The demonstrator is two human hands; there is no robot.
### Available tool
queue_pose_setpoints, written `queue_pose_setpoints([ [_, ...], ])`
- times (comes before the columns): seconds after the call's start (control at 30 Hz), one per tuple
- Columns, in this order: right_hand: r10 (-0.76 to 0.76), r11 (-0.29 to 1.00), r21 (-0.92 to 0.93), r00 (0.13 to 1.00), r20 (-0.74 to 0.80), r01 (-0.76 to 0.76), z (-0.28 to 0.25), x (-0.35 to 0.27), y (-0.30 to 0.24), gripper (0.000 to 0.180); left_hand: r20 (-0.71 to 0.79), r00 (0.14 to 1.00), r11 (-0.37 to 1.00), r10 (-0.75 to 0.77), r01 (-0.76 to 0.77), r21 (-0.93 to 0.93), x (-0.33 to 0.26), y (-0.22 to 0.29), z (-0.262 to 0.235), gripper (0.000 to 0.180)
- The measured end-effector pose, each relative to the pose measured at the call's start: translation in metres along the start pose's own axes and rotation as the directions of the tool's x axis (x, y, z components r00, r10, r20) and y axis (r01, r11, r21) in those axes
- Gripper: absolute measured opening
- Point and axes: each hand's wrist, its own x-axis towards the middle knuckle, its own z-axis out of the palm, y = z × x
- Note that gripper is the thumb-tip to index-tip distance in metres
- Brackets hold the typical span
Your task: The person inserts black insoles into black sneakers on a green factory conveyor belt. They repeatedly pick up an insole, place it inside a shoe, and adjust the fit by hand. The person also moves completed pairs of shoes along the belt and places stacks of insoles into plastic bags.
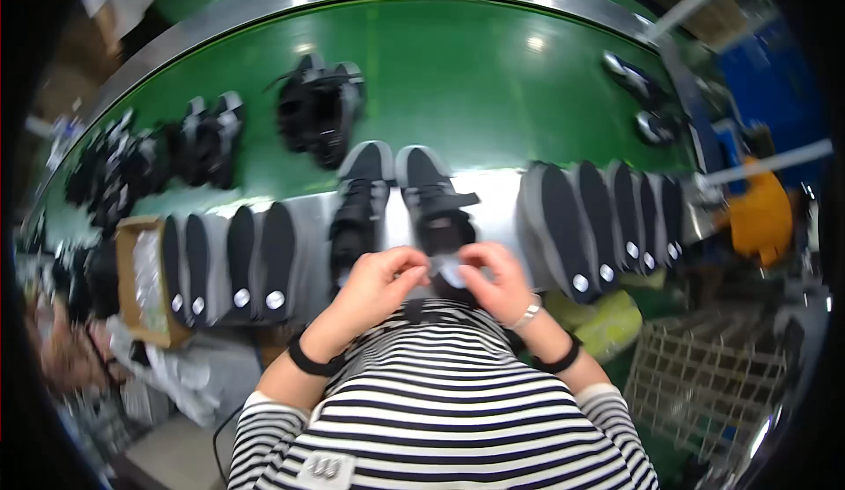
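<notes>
Two black shoes with grey toes lie side by side before me: the left shoe (359, 204) and the right shoe (429, 193), whose strap sticks out to the right. My left hand (378, 283) is over the heel ends, its thumb and fingers curled together in a pinch. My right hand (497, 281) faces it at the heel of the right shoe, fingers likewise bent toward the thumb. Whatever sits between the fingertips of either hand is too small and blurred to name. A pale patch shows inside the right shoe's heel.
Black insoles with white round stickers line the metal ledge at left (280, 252) and right (559, 226). More black shoes (321, 107) stand on the green belt (458, 68). A cardboard box (128, 279) is at left, a wire basket (704, 376) at lower right.
</notes>
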Motion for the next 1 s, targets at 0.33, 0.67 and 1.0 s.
queue_pose_setpoints([
  [0.33,0.443,0.895,0.043,0.896,0.02,-0.444,0.018,-0.03,0.083,0.052,-0.907,0.323,0.912,0.271,0.215,0.349,-0.112,-0.084,-0.266,0.025],
  [0.67,0.478,0.878,-0.004,0.878,-0.028,-0.478,0.027,-0.015,0.075,0.042,-0.884,0.305,0.896,0.354,0.159,0.414,-0.081,-0.1,-0.221,0.035],
  [1.0,0.525,0.827,0.384,0.808,-0.268,-0.41,0.084,-0.061,0.046,0.026,-0.182,0.97,0.806,0.162,-0.024,0.591,0.006,-0.084,-0.057,0.071],
])
